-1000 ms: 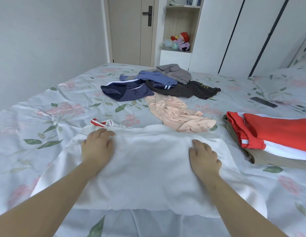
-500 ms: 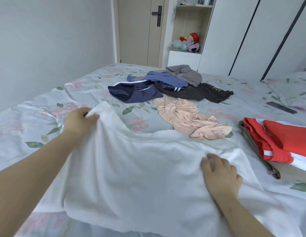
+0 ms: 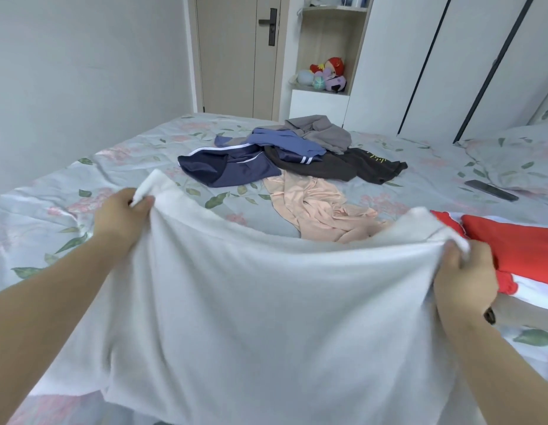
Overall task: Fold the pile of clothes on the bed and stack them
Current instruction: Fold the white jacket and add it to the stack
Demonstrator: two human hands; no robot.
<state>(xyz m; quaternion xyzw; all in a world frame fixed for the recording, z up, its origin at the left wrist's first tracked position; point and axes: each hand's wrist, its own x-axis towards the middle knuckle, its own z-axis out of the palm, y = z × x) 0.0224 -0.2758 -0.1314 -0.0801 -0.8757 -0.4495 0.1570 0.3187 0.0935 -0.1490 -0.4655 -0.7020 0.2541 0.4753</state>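
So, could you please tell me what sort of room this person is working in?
Most likely a home bedroom: a wide bed with a floral-print sheet, tall white wardrobe doors, and a wooden corner shelf holding colourful plush toys. A loose pile of unfolded clothes lies on the bed.

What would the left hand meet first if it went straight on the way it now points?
The left hand would probably reach the navy white-striped garment first; only floral bedsheet lies between. Depth is unclear.
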